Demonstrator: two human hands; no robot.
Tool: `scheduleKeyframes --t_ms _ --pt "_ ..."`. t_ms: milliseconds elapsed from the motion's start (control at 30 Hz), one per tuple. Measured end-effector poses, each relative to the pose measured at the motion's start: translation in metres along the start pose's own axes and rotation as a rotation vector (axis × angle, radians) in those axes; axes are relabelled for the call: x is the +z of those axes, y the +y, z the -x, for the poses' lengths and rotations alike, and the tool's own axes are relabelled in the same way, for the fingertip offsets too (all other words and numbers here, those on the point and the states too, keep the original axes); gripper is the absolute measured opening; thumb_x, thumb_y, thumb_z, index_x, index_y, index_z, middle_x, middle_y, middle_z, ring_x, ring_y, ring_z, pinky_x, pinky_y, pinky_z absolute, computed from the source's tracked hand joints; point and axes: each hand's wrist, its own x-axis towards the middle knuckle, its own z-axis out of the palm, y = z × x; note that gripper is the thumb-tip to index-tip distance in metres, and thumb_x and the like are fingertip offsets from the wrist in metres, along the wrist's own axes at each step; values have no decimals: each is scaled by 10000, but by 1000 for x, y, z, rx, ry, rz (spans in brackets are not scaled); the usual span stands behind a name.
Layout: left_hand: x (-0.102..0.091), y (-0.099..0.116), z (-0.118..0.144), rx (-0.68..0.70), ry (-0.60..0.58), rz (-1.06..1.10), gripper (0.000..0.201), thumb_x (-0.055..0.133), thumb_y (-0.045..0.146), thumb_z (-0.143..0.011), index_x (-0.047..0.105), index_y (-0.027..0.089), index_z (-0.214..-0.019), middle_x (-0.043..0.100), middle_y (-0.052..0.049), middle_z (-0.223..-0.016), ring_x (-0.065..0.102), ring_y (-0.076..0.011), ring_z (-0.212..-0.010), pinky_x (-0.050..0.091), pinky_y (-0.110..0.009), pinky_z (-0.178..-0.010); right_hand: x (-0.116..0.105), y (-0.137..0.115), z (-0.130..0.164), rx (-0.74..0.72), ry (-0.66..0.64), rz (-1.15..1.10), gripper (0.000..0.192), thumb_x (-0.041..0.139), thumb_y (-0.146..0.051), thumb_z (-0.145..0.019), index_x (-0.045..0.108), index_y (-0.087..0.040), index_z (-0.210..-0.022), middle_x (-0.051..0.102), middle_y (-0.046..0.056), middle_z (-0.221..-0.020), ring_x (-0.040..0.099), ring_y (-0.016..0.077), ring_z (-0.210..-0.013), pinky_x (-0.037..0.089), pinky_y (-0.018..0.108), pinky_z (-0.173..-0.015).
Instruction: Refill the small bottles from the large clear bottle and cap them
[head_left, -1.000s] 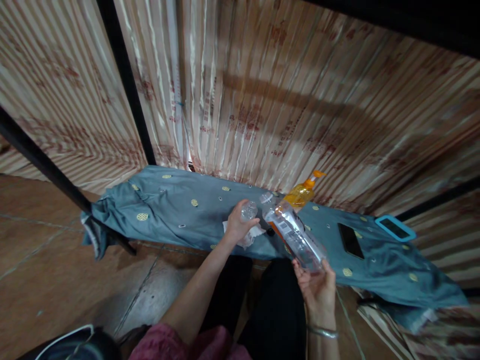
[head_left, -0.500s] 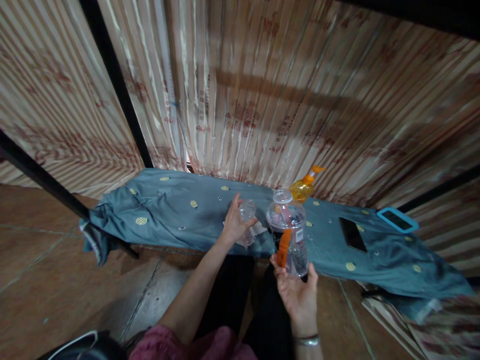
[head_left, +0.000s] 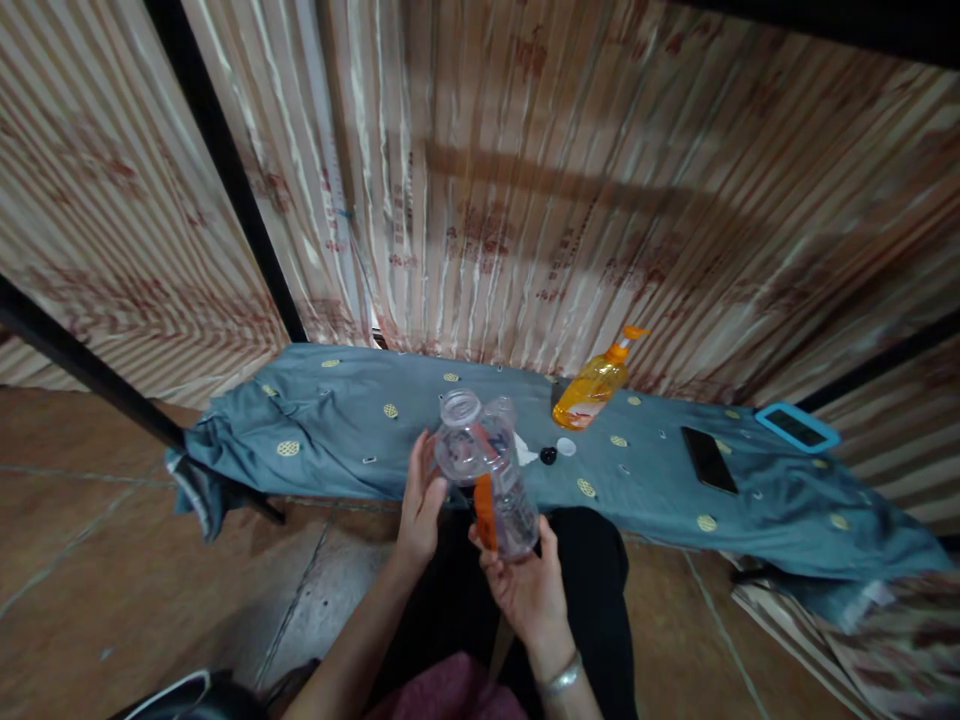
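Observation:
My right hand (head_left: 525,585) grips the lower end of a clear plastic bottle (head_left: 491,470) with an orange label, tilted with its open mouth up and toward the wall. Pressed against the bottle's left side is my left hand (head_left: 420,500), fingers wrapped round it. Both hands hold it over my lap, just in front of the blue-grey cloth (head_left: 337,430). Right behind the bottle's mouth a small clear container (head_left: 505,408) stands on the cloth, partly hidden. A white tissue (head_left: 523,456) lies beside it.
On the cloth lie a black cap (head_left: 548,456) and a white cap (head_left: 566,447). An orange pump bottle (head_left: 592,385) leans at the back, with a black phone (head_left: 709,460) and a blue-cased phone (head_left: 796,428) further right. Striped fabric walls and black poles surround the tiled floor.
My right hand has swung the bottle leftward and nearer to me. My left hand has left the small container on the cloth and come onto the bottle's side.

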Motion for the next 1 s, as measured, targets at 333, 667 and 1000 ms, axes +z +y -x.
scheduleKeyframes --t_ms 333,667,1000 --pt "-26 16 17 -272 185 -138 584 832 401 -510 525 184 -957 675 -12 -834 682 -204 -756 573 -333 -715 20 53 -40 177 -110 154 583 329 -600 -965 647 -120 -1059 734 66 -811 671 115 -582 521 229 -510" --pt "-50 -4 -56 -118 259 -274 645 842 467 -493 442 222 -935 600 28 -809 608 -162 -697 526 -291 -624 -24 40 -36 -64 -25 610 532 705 -507 -808 559 -151 -1175 734 64 -962 708 148 -659 541 283 -608" --pt "-37 -46 -111 -79 203 -532 621 801 513 -524 443 216 -935 532 51 -780 566 -170 -717 480 -302 -674 -25 -60 -10 -538 175 1177 663 638 -601 -811 501 -151 -1278 652 117 -1152 687 189 -818 558 390 -753"
